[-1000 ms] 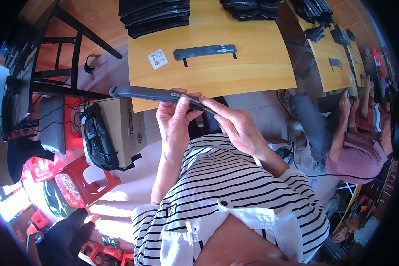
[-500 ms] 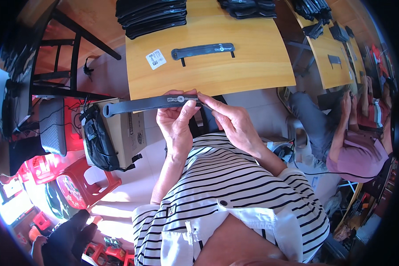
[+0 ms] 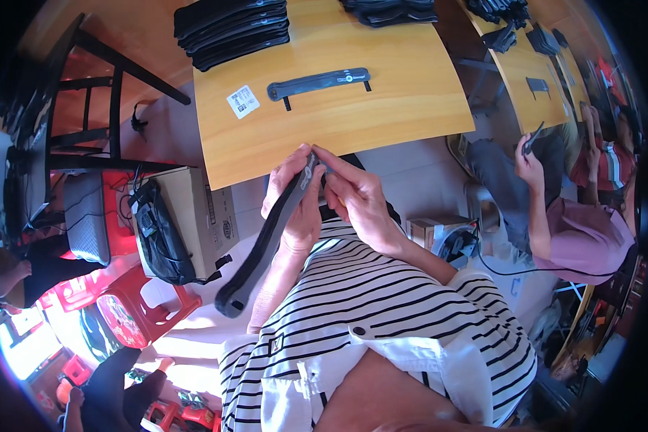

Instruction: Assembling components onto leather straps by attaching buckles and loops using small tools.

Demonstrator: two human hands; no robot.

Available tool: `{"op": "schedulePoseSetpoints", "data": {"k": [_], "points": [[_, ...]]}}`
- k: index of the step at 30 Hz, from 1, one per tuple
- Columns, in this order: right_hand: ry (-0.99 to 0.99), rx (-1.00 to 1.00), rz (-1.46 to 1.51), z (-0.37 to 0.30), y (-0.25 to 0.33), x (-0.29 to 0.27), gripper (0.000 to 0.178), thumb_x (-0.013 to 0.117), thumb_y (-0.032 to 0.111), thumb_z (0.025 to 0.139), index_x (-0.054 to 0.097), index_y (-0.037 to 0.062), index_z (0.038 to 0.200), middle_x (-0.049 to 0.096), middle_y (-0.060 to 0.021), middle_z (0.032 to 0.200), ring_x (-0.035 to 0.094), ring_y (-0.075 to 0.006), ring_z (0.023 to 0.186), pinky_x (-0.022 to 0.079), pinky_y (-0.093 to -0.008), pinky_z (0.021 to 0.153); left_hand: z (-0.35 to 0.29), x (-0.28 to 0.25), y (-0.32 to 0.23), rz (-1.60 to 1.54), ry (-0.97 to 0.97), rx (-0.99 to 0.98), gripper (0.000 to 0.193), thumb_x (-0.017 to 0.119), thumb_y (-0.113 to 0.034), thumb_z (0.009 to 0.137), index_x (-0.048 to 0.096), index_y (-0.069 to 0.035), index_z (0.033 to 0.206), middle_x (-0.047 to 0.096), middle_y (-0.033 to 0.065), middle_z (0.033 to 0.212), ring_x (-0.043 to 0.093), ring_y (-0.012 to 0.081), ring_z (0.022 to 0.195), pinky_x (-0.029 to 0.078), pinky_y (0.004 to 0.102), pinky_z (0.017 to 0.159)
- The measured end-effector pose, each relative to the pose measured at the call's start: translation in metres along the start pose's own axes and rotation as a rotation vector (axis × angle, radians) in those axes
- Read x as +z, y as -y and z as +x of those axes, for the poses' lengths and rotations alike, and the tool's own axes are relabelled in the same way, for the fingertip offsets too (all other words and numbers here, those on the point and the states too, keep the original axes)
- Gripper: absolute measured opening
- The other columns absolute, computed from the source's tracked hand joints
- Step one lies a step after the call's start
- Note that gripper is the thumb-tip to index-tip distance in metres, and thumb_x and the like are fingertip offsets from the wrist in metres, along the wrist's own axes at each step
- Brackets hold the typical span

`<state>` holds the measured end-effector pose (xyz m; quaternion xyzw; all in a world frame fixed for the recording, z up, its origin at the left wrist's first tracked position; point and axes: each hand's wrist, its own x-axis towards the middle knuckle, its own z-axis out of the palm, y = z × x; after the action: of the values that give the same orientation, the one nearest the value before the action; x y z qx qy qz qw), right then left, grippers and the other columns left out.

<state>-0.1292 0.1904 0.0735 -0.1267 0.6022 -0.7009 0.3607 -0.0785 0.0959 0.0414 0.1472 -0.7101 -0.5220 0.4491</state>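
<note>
My left hand [image 3: 295,209] is closed around a dark grey strap [image 3: 268,229] near its upper, labelled end. From there the strap hangs down to the left, and its rounded end with a hole lies over my left forearm. Bent inward, my right hand [image 3: 363,209] has its index fingertip at the strap's top end, and its other fingers are curled close beside it. What its thumb presses on is partly hidden. Another strap of the same kind [image 3: 320,83] lies flat on the wooden table [image 3: 381,119] ahead, with two short black tabs sticking out below it.
A white printed label [image 3: 243,101] lies left of the flat strap. Stacks of black straps [image 3: 234,32] stand at the table's far edge. On my left are a cardboard box [image 3: 194,209] with a black bag [image 3: 158,230] and a red stool [image 3: 140,302]. Co-workers sit at right.
The strap has swung from level, pointing left, to hanging down toward me. Both hands have turned with it. At right, a co-worker's hand has risen with a dark thing in it.
</note>
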Motion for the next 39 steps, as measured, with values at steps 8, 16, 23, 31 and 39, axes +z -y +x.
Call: {"op": "schedulePoseSetpoints", "data": {"k": [8, 16, 23, 31, 39], "points": [[-0.091, -0.41, -0.352, 0.011, -0.025, -0.005, 0.037, 0.043, -0.001, 0.089, 0.05, 0.0075, 0.124, 0.043, 0.0018, 0.056, 0.037, -0.0042, 0.048, 0.033, -0.0183, 0.044, 0.014, -0.004, -0.012, -0.32, -0.021, -0.312, 0.03, 0.058, 0.016, 0.073, 0.048, 0.002, 0.097, 0.06, 0.019, 0.096, 0.059, 0.0248, 0.094, 0.049, 0.0341, 0.084], [-0.081, -0.064, 0.068, 0.003, -0.008, 0.006, 0.033, 0.046, 0.003, 0.089, 0.052, 0.007, 0.121, 0.044, 0.0022, 0.057, 0.038, -0.0035, 0.047, 0.032, -0.017, 0.043, 0.006, 0.001, 0.001, -0.122, 0.037, -0.029, 0.032, 0.061, 0.016, 0.071, 0.048, 0.004, 0.098, 0.059, 0.0182, 0.095, 0.059, 0.0268, 0.095, 0.048, 0.0356, 0.085], [-0.08, -0.227, -0.331, 0.008, -0.004, -0.007, 0.031, 0.047, 0.003, 0.088, 0.054, 0.0042, 0.118, 0.045, -0.0006, 0.055, 0.043, -0.0055, 0.049, 0.036, -0.0204, 0.046, 0.024, -0.015, -0.014, -0.439, 0.054, -0.395, 0.027, 0.063, 0.008, 0.075, 0.053, 0.002, 0.098, 0.062, 0.0145, 0.095, 0.06, 0.0164, 0.086, 0.048, 0.0265, 0.08], [-0.131, -0.239, -0.304, 0.003, 0.005, 0.009, 0.033, 0.047, -0.001, 0.086, 0.054, 0.0035, 0.117, 0.046, -0.0021, 0.056, 0.044, -0.0067, 0.051, 0.037, -0.021, 0.047, 0.027, -0.013, -0.018, -0.681, -0.021, -0.599, 0.023, 0.061, 0.003, 0.079, 0.051, 0.001, 0.1, 0.062, 0.0145, 0.095, 0.06, 0.0148, 0.085, 0.049, 0.027, 0.078], [-0.042, -0.386, -0.447, 0.015, 0.002, -0.015, 0.03, 0.05, -0.001, 0.085, 0.057, 0.0041, 0.114, 0.054, -0.0035, 0.063, 0.048, -0.0072, 0.055, 0.04, -0.0208, 0.05, 0.036, -0.022, -0.017, -0.443, 0.109, -0.487, 0.022, 0.061, 0.001, 0.08, 0.051, 0.001, 0.1, 0.063, 0.0115, 0.093, 0.059, 0.0132, 0.083, 0.048, 0.0254, 0.078]]}}
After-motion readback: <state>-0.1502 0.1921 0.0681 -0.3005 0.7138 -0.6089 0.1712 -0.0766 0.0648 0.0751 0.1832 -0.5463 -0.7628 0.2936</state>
